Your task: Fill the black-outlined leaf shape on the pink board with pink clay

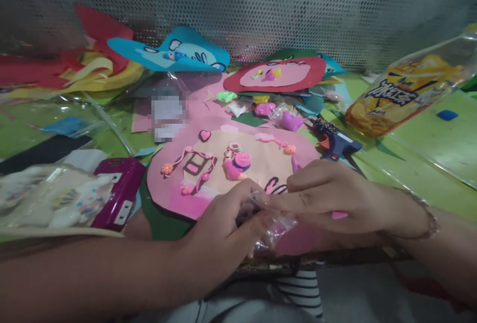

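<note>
My left hand [234,223] grips a small clear plastic bag [278,231] at the near edge of the table. From the other side, my right hand [331,196] is closed with its fingertips at the top of the same bag. The bag's contents are mostly hidden by my fingers. A small bright pink piece [339,214] shows against my right hand. Just beyond both hands lies a pink rounded paper picture [167,164] with a cream centre. On it are a clay snail [238,161], a pink heart [204,135] and small clay flowers.
At right lie a blue glue gun [341,144] and a tilted drink bottle [410,89]. Clay lumps [292,121], a red paper picture [276,74] and a blue one [175,54] lie farther back. A purple-trimmed pouch [117,191] is at left. A perforated metal panel [238,5] stands behind.
</note>
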`<state>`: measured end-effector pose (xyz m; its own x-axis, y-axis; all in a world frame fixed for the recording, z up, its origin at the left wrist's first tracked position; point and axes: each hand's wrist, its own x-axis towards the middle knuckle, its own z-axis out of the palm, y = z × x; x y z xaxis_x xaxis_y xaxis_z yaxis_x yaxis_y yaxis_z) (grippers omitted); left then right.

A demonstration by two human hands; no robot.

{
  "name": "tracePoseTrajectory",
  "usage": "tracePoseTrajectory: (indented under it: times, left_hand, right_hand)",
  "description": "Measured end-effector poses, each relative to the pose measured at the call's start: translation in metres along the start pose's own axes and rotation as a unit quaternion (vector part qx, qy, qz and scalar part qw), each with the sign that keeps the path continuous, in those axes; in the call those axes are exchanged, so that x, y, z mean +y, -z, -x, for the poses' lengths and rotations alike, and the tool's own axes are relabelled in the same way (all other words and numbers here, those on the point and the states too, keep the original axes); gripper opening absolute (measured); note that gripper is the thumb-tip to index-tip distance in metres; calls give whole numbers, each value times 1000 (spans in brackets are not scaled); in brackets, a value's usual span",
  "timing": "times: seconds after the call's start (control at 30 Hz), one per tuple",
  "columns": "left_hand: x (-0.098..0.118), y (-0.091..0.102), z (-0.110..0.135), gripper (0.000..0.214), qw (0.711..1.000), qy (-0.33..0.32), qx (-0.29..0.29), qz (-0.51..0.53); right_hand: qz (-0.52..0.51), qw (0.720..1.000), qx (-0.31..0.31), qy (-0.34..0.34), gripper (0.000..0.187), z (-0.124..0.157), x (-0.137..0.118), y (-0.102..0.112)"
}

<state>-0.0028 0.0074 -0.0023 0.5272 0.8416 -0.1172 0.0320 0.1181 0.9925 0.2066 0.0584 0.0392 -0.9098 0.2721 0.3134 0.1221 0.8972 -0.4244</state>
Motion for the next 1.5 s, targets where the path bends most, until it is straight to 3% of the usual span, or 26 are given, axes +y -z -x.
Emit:
tracePoseTrajectory:
  times: [0.2, 0.53, 0.7, 1.0, 1.23, 1.5]
  left_hand:
    - [-3, 0, 0, 36, 1000, 3, 0, -29]
    - [-1, -1, -1, 32, 1000, -15, 4, -26]
    - [-6, -1, -2, 38, 999, 34, 8, 12]
    - [0, 1, 3, 38, 998, 20, -17, 64]
    - [0, 0, 3, 36, 997, 12, -6, 80]
    - [0, 1, 1, 39, 992, 73, -32, 97]
  right_hand:
    - [37, 999, -17, -13, 47, -2, -3, 0]
    - [-33, 999, 3, -22, 39, -3, 0, 0]
    - [88, 995, -47, -23, 43, 0, 2, 2]
    - [189, 980, -67, -4, 33, 2, 3, 2]
    - [178, 982, -67, -3, 32, 1, 2, 0]
    - [197, 972, -118, 43, 31, 1, 4, 3]
